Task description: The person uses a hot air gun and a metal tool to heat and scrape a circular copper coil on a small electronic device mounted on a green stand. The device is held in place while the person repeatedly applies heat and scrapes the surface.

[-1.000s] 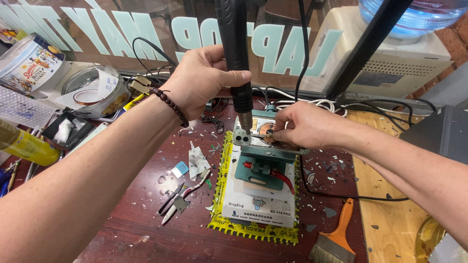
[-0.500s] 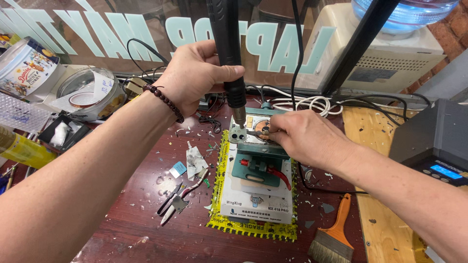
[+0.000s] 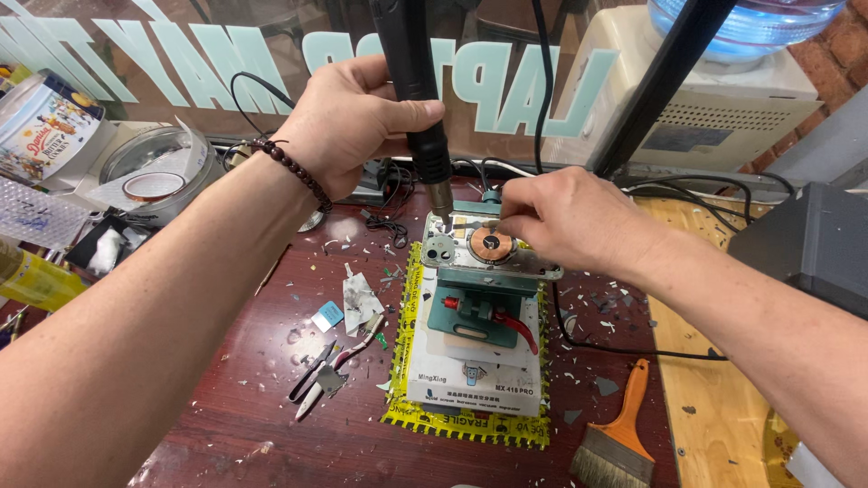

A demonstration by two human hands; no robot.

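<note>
Head view. The left hand (image 3: pixel 348 122) is wrapped fully closed around the black hot-air gun (image 3: pixel 414 86), held near upright with its metal nozzle pointing down at the top edge of the opened phone (image 3: pixel 479 246). The nozzle tip sits just above the phone's upper left part, beside the camera openings; whether it touches cannot be told.

The right hand (image 3: pixel 565 221) rests on the phone's upper right edge, fingers curled and pinched together at the top rim. Whether it grips a small tool cannot be told.

The phone lies flat, back open, a copper coil showing at its centre. It is clamped in a green fixture (image 3: pixel 477 307) standing on a white base, which sits on a yellow mat (image 3: pixel 402 343).

Left of the mat, on the dark red table (image 3: pixel 226 425), lie small pliers (image 3: pixel 316 375) and scattered debris, near the mat's edge. To the right, a brush with an orange handle (image 3: pixel 624 434) lies well apart from the fixture. Black cables (image 3: pixel 624 348) run along the right side of the mat.
</note>
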